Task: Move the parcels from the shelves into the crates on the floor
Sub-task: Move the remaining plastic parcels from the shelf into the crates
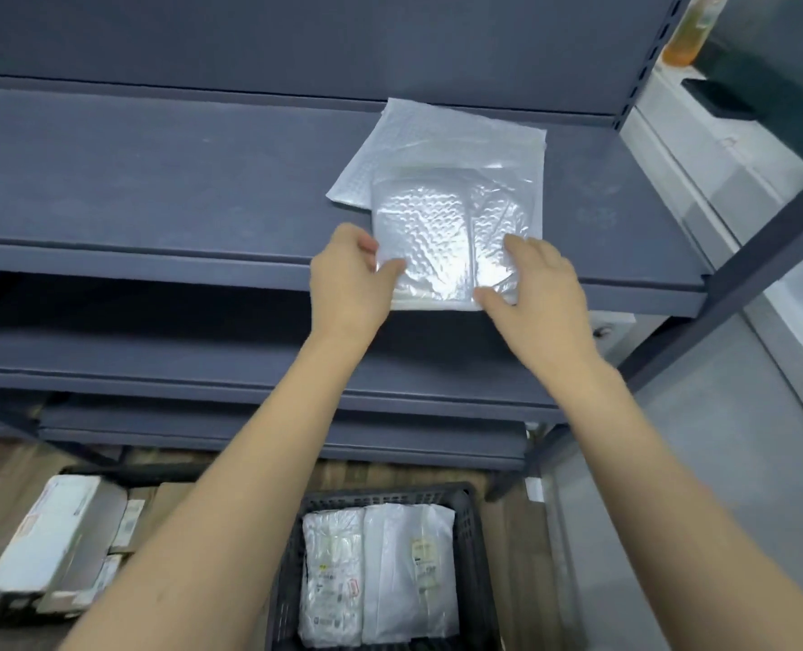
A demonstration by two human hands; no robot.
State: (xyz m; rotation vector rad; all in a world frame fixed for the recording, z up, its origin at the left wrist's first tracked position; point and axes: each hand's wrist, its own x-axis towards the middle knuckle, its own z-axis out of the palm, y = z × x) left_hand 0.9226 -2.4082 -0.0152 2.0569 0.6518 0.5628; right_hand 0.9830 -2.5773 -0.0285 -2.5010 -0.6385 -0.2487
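Black crate (472,523) below, white bagged parcels (376,570) side by side inside.

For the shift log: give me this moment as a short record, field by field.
shelf: dark grey shelf holding two parcels at its right end
top parcel: clear bubble mailer, overhanging the front edge, lying on the other
lower parcel: white mailer, flat on the shelf
left hand: left hand grips the bubble mailer's near left corner
right hand: right hand grips its near right corner
crate: black crate on the floor below, already holding white parcels
beside crate: more boxes to the left
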